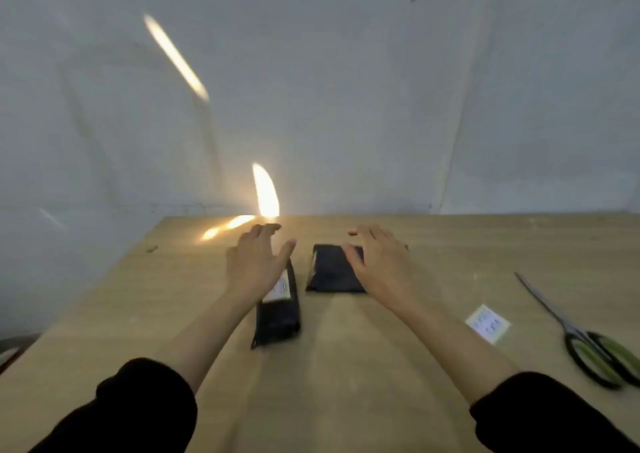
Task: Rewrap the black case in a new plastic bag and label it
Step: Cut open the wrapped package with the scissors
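Two black cases lie on the wooden table (346, 366). The left black case (278, 317) carries a white label near its far end and looks wrapped in clear plastic. The right black case (330, 269) lies flat a little farther away. My left hand (254, 262) hovers with fingers spread over the far end of the left case. Spread the same way, my right hand (379, 262) is over the right edge of the right case and hides part of it. Neither hand holds anything. A white label sheet (487, 323) lies to the right.
Green-handled scissors (581, 335) lie at the table's right side, blades pointing away. A pale wall stands right behind the table's far edge. The table's left edge runs diagonally, with a dark object (14, 350) beyond it at the far left.
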Action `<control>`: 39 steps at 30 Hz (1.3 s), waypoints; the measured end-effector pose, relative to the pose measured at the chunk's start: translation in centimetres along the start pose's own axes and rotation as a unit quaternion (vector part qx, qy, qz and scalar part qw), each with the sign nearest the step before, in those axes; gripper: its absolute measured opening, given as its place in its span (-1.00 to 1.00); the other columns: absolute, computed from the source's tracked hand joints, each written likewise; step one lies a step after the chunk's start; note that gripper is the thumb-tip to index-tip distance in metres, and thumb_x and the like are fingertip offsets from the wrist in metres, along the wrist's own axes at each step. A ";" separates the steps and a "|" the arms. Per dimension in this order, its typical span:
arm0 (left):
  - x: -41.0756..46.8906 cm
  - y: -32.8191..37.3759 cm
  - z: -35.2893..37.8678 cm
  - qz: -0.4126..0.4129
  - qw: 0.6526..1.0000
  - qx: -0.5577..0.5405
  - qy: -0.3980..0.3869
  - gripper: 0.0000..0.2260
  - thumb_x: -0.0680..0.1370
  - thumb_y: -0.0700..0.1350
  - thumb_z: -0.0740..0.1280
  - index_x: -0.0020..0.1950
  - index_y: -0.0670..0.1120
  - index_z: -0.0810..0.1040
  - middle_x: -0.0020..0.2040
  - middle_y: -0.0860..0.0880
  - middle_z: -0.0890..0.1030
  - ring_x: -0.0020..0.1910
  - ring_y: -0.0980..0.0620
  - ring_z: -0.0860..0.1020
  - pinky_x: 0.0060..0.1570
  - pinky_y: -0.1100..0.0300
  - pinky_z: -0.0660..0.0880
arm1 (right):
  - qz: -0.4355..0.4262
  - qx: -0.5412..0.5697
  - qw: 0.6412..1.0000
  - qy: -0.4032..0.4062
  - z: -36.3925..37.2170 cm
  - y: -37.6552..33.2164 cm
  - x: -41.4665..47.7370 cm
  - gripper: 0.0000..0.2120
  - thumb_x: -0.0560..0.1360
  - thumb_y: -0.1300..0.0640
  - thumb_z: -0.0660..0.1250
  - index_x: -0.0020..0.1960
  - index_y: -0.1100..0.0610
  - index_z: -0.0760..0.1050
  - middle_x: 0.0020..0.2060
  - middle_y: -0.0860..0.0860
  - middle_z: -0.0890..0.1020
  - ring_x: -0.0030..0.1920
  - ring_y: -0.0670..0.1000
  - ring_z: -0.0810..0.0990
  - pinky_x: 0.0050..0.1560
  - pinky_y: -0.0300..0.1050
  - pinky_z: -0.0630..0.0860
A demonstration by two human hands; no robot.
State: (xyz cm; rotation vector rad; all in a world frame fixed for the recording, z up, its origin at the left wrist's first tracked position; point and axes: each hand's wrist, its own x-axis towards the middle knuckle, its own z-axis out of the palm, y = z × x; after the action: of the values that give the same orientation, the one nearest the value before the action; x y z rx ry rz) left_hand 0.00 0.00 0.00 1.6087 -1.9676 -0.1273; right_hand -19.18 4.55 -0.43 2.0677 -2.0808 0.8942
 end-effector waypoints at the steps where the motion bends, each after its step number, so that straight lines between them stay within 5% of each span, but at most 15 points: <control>1: -1.0 -0.4 0.1 -0.050 0.998 0.012 -0.027 -0.41 0.54 0.26 0.17 0.47 -0.02 0.25 0.43 -0.06 0.36 0.41 -0.11 0.30 0.28 -0.11 0.28 | 0.006 -0.007 1.000 -0.021 0.1 -0.1 -1.2 -0.66 0.60 -0.04 0.14 0.28 0.10 0.43 0.22 0.04 0.53 0.24 0.10 0.45 0.15 0.03 0.36; 4: -4.4 -1.0 0.3 -0.186 0.976 -0.035 -0.105 -0.04 0.38 0.39 0.29 0.56 -0.04 -0.07 0.50 -0.14 0.23 0.46 -0.20 0.17 0.33 -0.17 0.23 | 0.009 -0.011 0.998 -0.060 1.0 -0.4 -5.1 -0.65 0.61 -0.04 0.11 0.31 0.09 0.40 0.24 0.00 0.50 0.25 0.06 0.42 0.16 0.01 0.35; 6: -6.4 -0.8 1.3 -0.208 0.966 -0.086 -0.123 0.05 0.31 0.38 0.39 0.55 -0.04 -0.10 0.47 -0.14 0.28 0.45 -0.21 0.20 0.33 -0.14 0.25 | 0.019 0.003 0.997 -0.072 1.8 -0.3 -7.7 -0.67 0.61 -0.03 0.11 0.30 0.08 0.40 0.22 0.00 0.50 0.22 0.04 0.41 0.18 -0.03 0.36; 13: -8.2 1.3 2.1 -0.285 0.919 -0.273 0.014 -0.13 0.36 0.00 0.48 0.52 -0.10 0.05 0.27 -0.16 0.48 0.20 -0.16 0.47 0.10 0.03 0.48 | -0.023 -0.009 0.994 -0.105 1.7 1.3 -11.6 -0.67 0.60 -0.04 0.13 0.29 0.05 0.43 0.24 -0.02 0.51 0.24 -0.01 0.43 0.26 -0.11 0.36; 19: -9.9 7.9 4.7 -0.130 0.916 -0.375 0.058 -0.14 0.38 -0.06 0.49 0.54 0.00 0.05 0.33 0.00 0.44 0.24 0.03 0.46 0.24 0.11 0.42 | 0.084 -0.033 0.995 0.047 -1.2 5.9 -11.7 -0.75 0.55 0.13 0.20 0.17 0.12 0.54 0.14 0.04 0.60 0.18 0.09 0.47 0.16 -0.07 0.29; 26: -12.1 13.4 9.3 -0.051 0.926 -0.373 -0.022 -0.15 0.39 -0.03 0.47 0.54 0.02 0.04 0.38 0.03 0.43 0.31 0.05 0.43 0.23 0.20 0.35 | 0.295 -0.164 0.926 0.171 -5.4 15.6 -15.3 -0.72 0.43 0.29 0.29 0.14 0.24 0.51 0.14 0.23 0.54 0.14 0.26 0.47 0.03 0.12 0.36; 34: -11.5 13.4 9.8 -0.064 0.928 -0.366 -0.031 -0.12 0.38 -0.05 0.51 0.55 0.00 0.04 0.39 0.04 0.40 0.34 0.06 0.38 0.20 0.25 0.28 | 0.387 -0.128 0.904 0.132 -6.4 17.3 -15.4 -0.70 0.60 0.14 0.12 0.23 0.31 0.39 0.19 0.31 0.46 0.22 0.26 0.36 0.17 0.07 0.23; 39: -11.3 13.4 9.5 -0.087 0.920 -0.381 -0.041 -0.11 0.36 -0.09 0.50 0.55 0.02 0.04 0.27 0.11 0.40 0.13 0.19 0.37 0.09 0.28 0.28 | 0.403 -0.143 0.903 0.040 -8.3 18.3 -14.3 -0.67 0.57 0.10 0.21 0.23 0.30 0.37 0.21 0.27 0.47 0.22 0.24 0.40 0.17 0.00 0.32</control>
State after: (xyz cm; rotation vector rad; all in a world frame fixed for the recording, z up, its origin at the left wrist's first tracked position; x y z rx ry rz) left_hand -15.17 11.30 -6.37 1.2421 -1.5243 -0.9225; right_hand -37.85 19.59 -6.17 0.9757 -2.8319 0.6385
